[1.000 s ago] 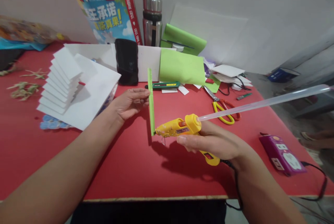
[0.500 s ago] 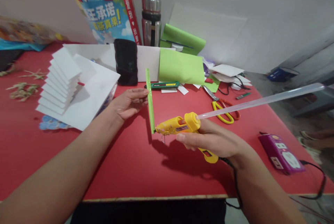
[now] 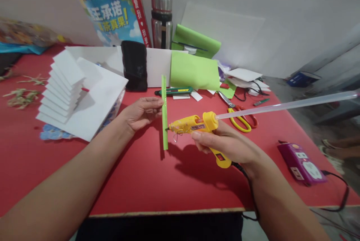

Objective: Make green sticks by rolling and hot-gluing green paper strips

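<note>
The left hand is pinching the green strip in its fingertips, holding it over the red table. The right hand is curling its fingers around the yellow glue gun. Its dark tip is pointing higher up the strip now (it was by the bottom end before), and some green is poking out below.

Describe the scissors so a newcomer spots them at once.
On the red table, look between the green sheet and the purple power box, beyond the yellow glue gun. The scissors lie there, blades toward the sheet. One yellow and one red handle set them apart from the green cutter knife.
</note>
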Motion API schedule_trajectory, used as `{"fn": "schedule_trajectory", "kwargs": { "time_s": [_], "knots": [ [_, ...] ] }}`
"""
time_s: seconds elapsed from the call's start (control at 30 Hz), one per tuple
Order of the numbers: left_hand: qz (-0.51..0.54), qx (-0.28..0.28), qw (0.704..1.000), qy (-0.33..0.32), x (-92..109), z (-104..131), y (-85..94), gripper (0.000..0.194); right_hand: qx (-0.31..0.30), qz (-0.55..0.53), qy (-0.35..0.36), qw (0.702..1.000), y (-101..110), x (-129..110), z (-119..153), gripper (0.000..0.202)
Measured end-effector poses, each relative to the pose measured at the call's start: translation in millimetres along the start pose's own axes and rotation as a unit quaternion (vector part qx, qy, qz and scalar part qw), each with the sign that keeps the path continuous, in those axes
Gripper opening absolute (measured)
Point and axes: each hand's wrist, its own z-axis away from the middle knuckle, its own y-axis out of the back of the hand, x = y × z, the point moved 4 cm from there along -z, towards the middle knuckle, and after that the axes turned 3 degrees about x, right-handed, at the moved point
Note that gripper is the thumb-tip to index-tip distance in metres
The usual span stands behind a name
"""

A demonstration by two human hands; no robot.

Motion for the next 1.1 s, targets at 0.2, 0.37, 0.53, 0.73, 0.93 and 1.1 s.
{"fn": "schedule_trajectory", "kwargs": {
  "time_s": [0.2, 0.37, 0.53, 0.73, 0.93, 1.1],
  "knots": [
    [0.019, 0.016, 1.0, -0.011, 4, 0, -0.6, 0.01, -0.019, 0.002, -0.007, 1.0, -1, 0, 1, 0.035],
    [0.018, 0.024, 0.999, -0.021, 6, -1, 3.8, 0.012, -0.035, -0.003, -0.02, 0.999, -2, -2, 4, 0.032],
    [0.02, 0.03, 0.999, -0.024, 7, -1, 4.9, 0.012, -0.053, 0.004, -0.04, 0.998, -4, -6, 7, 0.039],
    [0.022, 0.035, 0.999, -0.027, 8, -2, 4.4, 0.009, -0.082, 0.006, -0.039, 0.996, -6, -10, 7, 0.038],
    [0.023, 0.028, 0.999, -0.027, 8, -2, 6.1, 0.011, -0.078, 0.001, -0.036, 0.996, -4, -7, 6, 0.038],
    [0.022, 0.025, 0.999, -0.019, 7, -1, 3.2, 0.009, -0.042, -0.009, -0.021, 0.999, -1, -3, 4, 0.031]
  ]
}}
